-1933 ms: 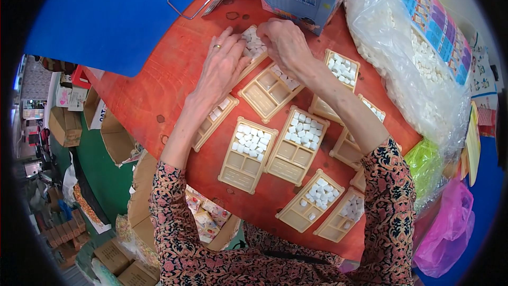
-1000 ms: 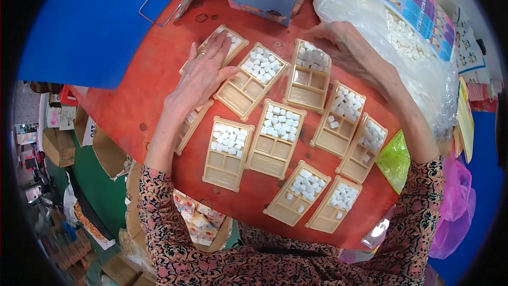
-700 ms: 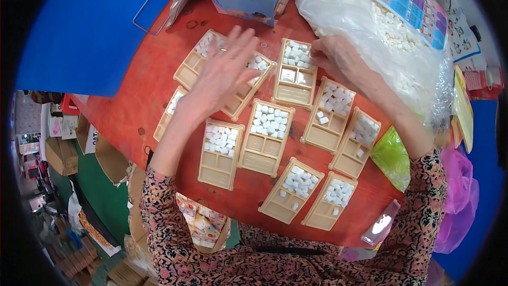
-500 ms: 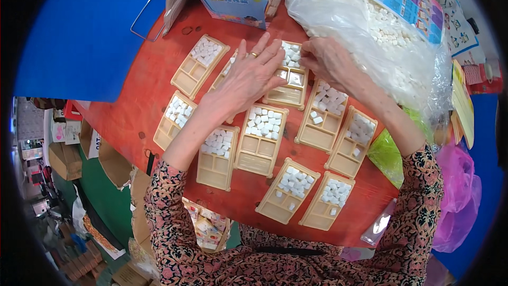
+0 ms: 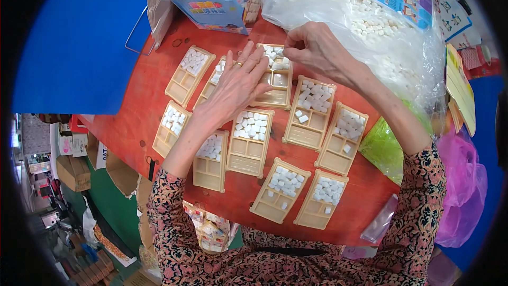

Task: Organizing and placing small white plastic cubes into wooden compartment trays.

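My left hand (image 5: 239, 82) is spread over a beige divided tray (image 5: 208, 89), hiding much of it. Its fingertips reach the left side of another tray (image 5: 277, 97), whose upper compartment holds small white marshmallow-like pieces (image 5: 274, 55). At that tray's upper right corner, my right hand (image 5: 317, 47) is closed in a pinch; whatever its fingertips hold is hidden. More trays with white pieces lie around, among them one below my left hand (image 5: 247, 156), one at the right (image 5: 301, 135) and one near the front edge (image 5: 267, 209).
A large clear plastic bag (image 5: 312, 8) of white pieces fills the back right of the red table (image 5: 238, 201). A blue printed box (image 5: 217, 8) stands at the back. Green plastic (image 5: 383, 145) lies at the right, with a pink bag (image 5: 457, 190) beyond the edge.
The view has shifted, moving the trays somewhat left in the picture. My right hand has lifted slightly, its fingers more tightly curled. My left hand stays spread over the same trays.
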Demonstrator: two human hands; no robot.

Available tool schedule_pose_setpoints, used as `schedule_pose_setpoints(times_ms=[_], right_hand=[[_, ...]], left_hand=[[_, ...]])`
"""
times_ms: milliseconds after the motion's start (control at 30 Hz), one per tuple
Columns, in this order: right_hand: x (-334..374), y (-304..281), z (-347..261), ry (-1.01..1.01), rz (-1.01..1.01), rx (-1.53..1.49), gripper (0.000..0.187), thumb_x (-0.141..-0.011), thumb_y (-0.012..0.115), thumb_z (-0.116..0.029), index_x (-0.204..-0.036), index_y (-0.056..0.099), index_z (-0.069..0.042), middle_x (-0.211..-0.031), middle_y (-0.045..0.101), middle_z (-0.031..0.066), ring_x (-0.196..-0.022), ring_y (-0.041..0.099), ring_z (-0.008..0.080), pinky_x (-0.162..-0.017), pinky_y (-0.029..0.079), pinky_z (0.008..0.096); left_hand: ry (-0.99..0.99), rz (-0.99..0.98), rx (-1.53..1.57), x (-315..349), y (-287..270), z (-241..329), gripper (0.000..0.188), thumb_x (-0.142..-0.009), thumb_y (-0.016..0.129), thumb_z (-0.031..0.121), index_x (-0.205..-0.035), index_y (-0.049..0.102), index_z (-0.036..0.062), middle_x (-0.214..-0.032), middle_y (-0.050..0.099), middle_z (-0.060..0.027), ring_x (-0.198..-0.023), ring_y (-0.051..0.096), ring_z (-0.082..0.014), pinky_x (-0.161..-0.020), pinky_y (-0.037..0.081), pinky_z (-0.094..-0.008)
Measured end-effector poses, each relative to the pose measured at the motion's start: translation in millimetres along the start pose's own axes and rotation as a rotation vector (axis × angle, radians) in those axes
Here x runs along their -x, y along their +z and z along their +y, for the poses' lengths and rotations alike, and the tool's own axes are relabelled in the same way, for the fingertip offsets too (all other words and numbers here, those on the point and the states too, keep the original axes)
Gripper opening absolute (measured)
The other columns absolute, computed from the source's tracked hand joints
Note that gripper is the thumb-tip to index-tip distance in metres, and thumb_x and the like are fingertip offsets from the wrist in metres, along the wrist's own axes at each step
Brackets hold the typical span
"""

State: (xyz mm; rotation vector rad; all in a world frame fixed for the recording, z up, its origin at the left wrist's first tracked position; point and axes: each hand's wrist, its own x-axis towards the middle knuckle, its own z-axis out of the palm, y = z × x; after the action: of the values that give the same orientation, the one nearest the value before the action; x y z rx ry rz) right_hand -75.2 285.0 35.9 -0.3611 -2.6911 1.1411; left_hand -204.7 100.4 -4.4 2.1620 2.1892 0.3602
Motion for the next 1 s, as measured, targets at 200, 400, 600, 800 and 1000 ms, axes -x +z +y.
schedule_pose_setpoints(times_ms=[200,400,600,800,1000], right_hand=[[-1.4,24.6,23.3,-0.144,0.077,0.241,0.015,-0.077,0.063,-0.01,-0.079,0.064,0.004,-0.069,0.062,0.0189,-0.066,0.062,0.0335,-0.064,0.048,0.0415],[-2.9,30.0,23.7,-0.135,0.015,0.205,0.011,-0.075,0.064,-0.008,-0.078,0.062,0.002,-0.07,0.061,0.0196,-0.069,0.061,0.0352,-0.065,0.047,0.0426],[-7.6,35.2,29.2,-0.079,-0.002,0.137,0.01,-0.075,0.064,-0.007,-0.079,0.061,0.003,-0.072,0.061,0.0201,-0.07,0.061,0.0348,-0.065,0.047,0.0419],[-10.6,39.5,25.8,-0.123,-0.003,0.145,0.011,-0.077,0.062,-0.007,-0.079,0.061,0.004,-0.073,0.061,0.0202,-0.07,0.061,0.0358,-0.065,0.047,0.0415],[-18.0,34.0,29.6,-0.192,0.148,0.142,0.01,-0.079,0.06,-0.007,-0.081,0.06,0.004,-0.074,0.061,0.0204,-0.072,0.06,0.0372,-0.066,0.048,0.0412]], left_hand=[[-0.011,0.015,0.027,-4.5,2.4,4.5,0.05,-0.091,0.057,0.029,-0.128,0.043,-0.002,-0.142,0.036,-0.0206,-0.139,0.024,-0.0391,-0.106,0.026,-0.0628],[-0.046,0.044,0.099,-2.3,0.7,-0.3,0.041,-0.091,0.058,0.021,-0.123,0.046,-0.0015,-0.138,0.04,-0.0202,-0.139,0.024,-0.0398,-0.107,0.025,-0.0626],[-0.042,0.067,0.144,-3.5,5.4,-4.4,0.033,-0.091,0.057,0.017,-0.118,0.049,-0.0004,-0.133,0.043,-0.0191,-0.138,0.026,-0.0403,-0.107,0.026,-0.0628],[-0.063,0.211,0.127,-11.7,11.2,-10.0,0.019,-0.087,0.06,0.008,-0.103,0.057,0.0008,-0.123,0.053,-0.015,-0.133,0.036,-0.0397,-0.105,0.029,-0.0598],[-0.086,0.244,0.14,-28.3,15.6,-12.0,0.019,-0.078,0.065,0.001,-0.096,0.058,0.0014,-0.117,0.058,-0.0122,-0.13,0.041,-0.0388,-0.104,0.032,-0.0565]])
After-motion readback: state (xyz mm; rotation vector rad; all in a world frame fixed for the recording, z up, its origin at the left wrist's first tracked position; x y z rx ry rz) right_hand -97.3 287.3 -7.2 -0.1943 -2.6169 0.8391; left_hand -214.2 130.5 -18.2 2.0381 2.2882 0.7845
